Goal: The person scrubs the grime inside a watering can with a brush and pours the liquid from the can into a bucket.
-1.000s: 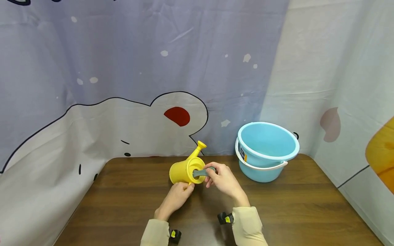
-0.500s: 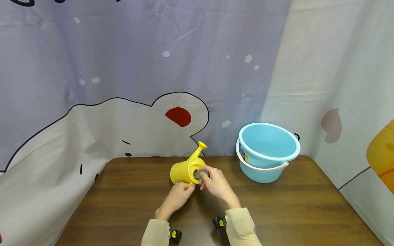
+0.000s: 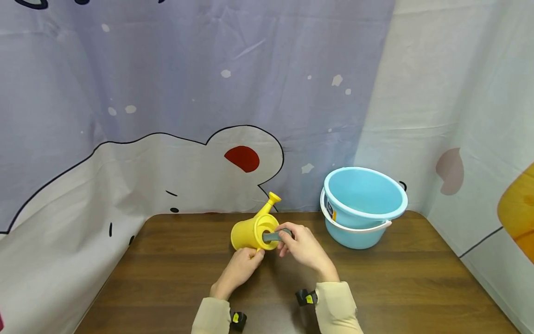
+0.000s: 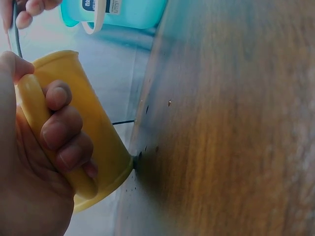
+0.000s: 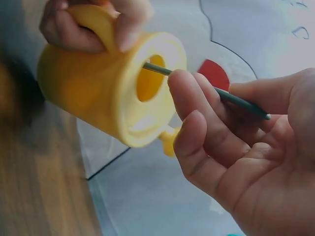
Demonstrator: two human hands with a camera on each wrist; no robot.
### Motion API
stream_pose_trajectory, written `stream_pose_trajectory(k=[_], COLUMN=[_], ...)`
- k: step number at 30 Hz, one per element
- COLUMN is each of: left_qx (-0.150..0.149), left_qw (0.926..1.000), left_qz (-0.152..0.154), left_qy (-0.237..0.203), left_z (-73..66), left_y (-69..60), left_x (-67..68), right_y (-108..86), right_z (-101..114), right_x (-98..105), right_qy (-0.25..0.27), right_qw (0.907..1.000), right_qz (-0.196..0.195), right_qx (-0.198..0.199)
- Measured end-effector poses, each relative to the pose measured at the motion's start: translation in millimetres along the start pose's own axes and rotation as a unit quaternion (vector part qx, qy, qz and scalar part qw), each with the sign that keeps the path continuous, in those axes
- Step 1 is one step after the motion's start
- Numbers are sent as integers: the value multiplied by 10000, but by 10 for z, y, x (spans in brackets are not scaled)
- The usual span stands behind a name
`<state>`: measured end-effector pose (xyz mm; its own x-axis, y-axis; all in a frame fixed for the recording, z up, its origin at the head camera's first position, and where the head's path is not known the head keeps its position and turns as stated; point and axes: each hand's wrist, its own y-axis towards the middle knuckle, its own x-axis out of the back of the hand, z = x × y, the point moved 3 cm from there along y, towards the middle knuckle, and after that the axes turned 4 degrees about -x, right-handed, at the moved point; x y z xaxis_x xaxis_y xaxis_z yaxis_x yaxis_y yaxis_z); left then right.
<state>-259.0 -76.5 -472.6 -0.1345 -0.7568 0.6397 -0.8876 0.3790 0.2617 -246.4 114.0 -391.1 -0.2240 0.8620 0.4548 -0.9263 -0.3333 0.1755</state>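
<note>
A yellow watering can (image 3: 246, 233) is tilted on its side above the table, its round mouth turned toward my right hand. My left hand (image 3: 240, 267) grips its handle (image 4: 34, 103), fingers wrapped round it in the left wrist view. Between thumb and fingers, my right hand (image 3: 304, 247) pinches a slim grey-green handle (image 3: 273, 236). That handle runs through the opening into the can, as the right wrist view shows. Its far end is hidden inside, so what kind of tool it is I cannot tell. The can's spout (image 3: 267, 206) points up and to the right.
Behind and to the right of my right hand stands a light blue bucket (image 3: 354, 239) with a white carrying handle. The brown wooden table (image 3: 175, 283) lies under everything. A printed curtain (image 3: 187, 93) hangs along its back edge and right side.
Half a second ago my right hand had pushed the grey-green handle left, deeper into the can; now it is drawn back out to the right. My left hand holds the can about still.
</note>
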Motion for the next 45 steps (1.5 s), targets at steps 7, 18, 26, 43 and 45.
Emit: stream_pose_trajectory(k=[7, 18, 26, 43, 45], left_qx=[-28, 36, -51, -2, 37], left_qw=[10000, 10000, 9999, 10000, 10000], left_qz=[-36, -24, 14, -4, 8], left_qy=[57, 36, 130, 2, -34], left_z=[6, 22, 17, 4, 6], left_y=[-11, -14, -14, -15, -9], left_x=[-5, -25, -37, -10, -2], right_y=[-14, 78, 75, 41, 61], right_z=[-25, -93, -76, -93, -99], right_x=[53, -222, -255, 5, -13], right_qy=[378, 274, 483, 1379, 1388], right_qw=[9992, 9982, 9981, 9879, 9868], right_qz=[-17, -398, -270, -427, -580], right_qx=[-101, -356, -265, -563, -607])
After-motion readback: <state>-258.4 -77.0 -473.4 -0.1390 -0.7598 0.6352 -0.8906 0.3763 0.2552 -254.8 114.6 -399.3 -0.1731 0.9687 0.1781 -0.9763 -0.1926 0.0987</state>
